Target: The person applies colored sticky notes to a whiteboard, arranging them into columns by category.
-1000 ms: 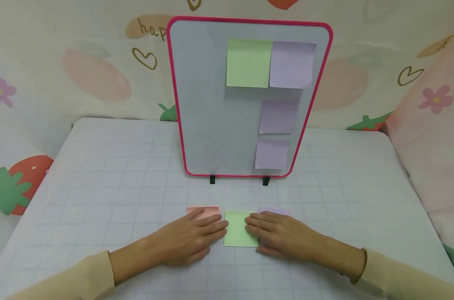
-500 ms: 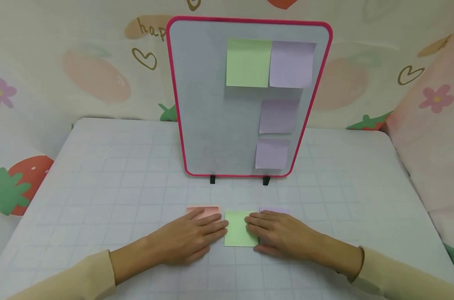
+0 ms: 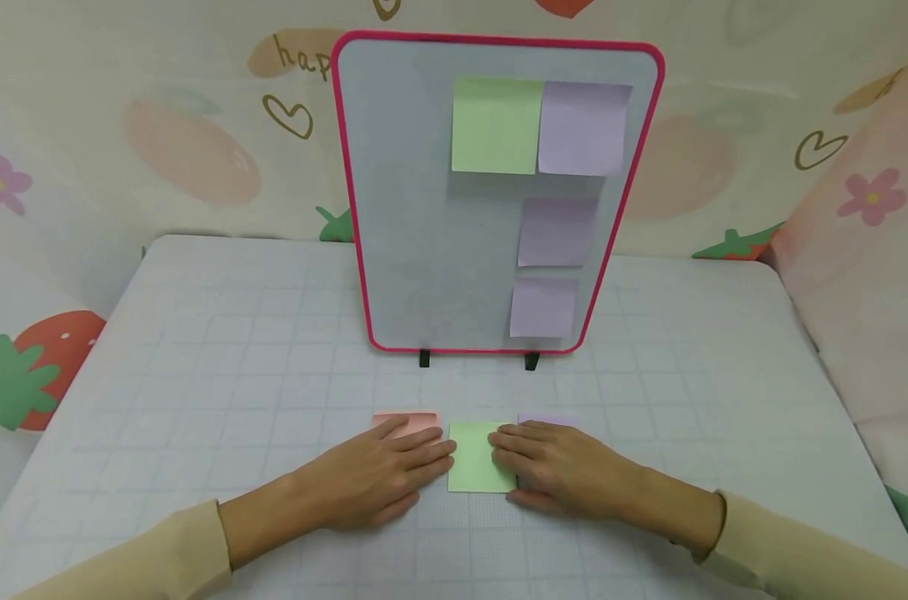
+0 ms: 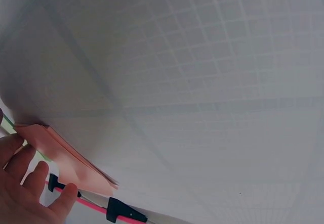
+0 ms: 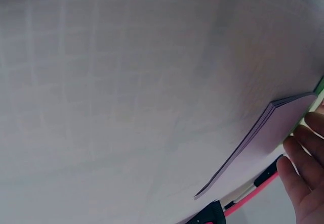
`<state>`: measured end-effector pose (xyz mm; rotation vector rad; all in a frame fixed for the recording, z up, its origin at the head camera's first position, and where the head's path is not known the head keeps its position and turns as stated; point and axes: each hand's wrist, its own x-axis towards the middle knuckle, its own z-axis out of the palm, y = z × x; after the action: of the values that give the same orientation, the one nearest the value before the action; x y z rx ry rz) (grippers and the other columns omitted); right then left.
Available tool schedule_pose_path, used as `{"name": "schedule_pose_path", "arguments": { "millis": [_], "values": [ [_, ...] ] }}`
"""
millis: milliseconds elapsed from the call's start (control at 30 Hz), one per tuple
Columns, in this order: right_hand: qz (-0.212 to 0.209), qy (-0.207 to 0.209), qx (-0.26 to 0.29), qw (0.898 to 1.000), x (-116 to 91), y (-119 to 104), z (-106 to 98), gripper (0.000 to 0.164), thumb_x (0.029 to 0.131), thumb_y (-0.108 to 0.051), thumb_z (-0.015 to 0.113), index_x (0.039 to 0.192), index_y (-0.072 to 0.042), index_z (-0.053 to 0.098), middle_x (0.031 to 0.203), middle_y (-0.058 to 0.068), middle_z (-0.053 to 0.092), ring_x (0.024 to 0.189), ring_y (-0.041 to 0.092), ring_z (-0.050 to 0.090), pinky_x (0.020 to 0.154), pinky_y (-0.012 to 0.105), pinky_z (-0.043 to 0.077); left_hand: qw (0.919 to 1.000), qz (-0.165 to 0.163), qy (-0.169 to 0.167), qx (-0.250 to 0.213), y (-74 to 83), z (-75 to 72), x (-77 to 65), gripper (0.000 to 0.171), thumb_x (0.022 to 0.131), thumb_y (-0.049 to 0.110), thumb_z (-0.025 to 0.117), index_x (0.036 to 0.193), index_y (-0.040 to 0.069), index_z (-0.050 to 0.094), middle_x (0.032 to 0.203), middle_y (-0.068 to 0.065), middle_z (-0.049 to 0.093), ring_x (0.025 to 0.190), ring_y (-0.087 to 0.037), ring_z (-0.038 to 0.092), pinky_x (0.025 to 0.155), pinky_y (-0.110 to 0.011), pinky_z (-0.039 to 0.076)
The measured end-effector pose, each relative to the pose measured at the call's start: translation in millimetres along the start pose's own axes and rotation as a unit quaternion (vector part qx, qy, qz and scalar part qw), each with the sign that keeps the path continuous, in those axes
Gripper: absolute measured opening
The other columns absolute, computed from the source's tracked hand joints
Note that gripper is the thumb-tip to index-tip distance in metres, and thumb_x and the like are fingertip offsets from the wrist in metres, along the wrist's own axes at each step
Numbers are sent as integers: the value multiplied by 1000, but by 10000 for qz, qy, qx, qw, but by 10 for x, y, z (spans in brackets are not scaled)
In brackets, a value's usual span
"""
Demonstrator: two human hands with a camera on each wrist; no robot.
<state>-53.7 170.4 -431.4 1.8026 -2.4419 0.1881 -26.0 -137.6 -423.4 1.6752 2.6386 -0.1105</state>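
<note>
My left hand (image 3: pixel 382 475) lies with fingers extended over a pink sticky note pad (image 3: pixel 416 423), covering most of it; its curled-up sheet edges show in the left wrist view, where the same pink pad (image 4: pixel 76 163) sits beside the fingers. A green sticky note pad (image 3: pixel 469 467) rests between the two hands. Over the purple sticky note pad (image 3: pixel 550 419) is my right hand (image 3: pixel 577 471), its fingertips reaching onto the green pad's right side. In the right wrist view the purple pad (image 5: pixel 268 128) looks thick and layered, close to the fingers. Neither hand grips anything.
A whiteboard (image 3: pixel 424 217) with a pink-red frame stands behind the pads on black feet (image 3: pixel 425 358). It bears a green note (image 3: pixel 496 127) beside a purple note (image 3: pixel 585 129), with two more purple notes below. White grid-patterned cloth covers the table (image 3: pixel 199 350).
My right hand has shifted very slightly, its thumb and wrist moving a little to the left. The left hand, pads and board look unchanged.
</note>
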Motion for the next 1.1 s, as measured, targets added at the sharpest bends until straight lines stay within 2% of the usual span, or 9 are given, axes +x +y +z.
{"name": "schedule_pose_path", "arguments": {
  "millis": [300, 533, 800, 1100],
  "values": [
    [-101, 28, -19, 9999, 3, 3, -13, 38, 91, -34, 70, 116, -5, 66, 125, 9, 67, 116, 23, 64, 100, 37, 49, 9995, 97, 240, 195, -23, 16, -4, 48, 98, 31, 54, 143, 14, 55, 147, 0, 51, 139, -22, 43, 106, -49, 42],
    [-377, 429, -73, 9983, -1, 21, -3, 16, 87, -23, 72, 93, -10, 65, 113, 4, 69, 109, 20, 66, 93, 37, 53, 9997, -4, 181, 166, -28, -6, -16, 48, 98, 31, 55, 143, 14, 55, 148, 0, 50, 140, -22, 41, 104, -51, 43],
    [-495, 489, 63, 9976, -3, 33, 10, 15, 84, -15, 73, 97, -10, 66, 110, 2, 71, 106, 18, 67, 92, 35, 53, 9998, -117, 88, 118, -22, -19, -25, 49, 98, 30, 54, 145, 14, 53, 149, 1, 49, 140, -21, 41, 105, -50, 43],
    [-353, 578, 620, 9958, -1, 59, 5, 16, 83, -9, 74, 99, -10, 70, 109, 1, 72, 108, 17, 67, 92, 37, 54, 9999, -114, -27, 25, -17, -19, -19, 50, 98, 30, 54, 146, 13, 51, 150, 0, 48, 141, -20, 40, 105, -50, 42]
  ]
}}
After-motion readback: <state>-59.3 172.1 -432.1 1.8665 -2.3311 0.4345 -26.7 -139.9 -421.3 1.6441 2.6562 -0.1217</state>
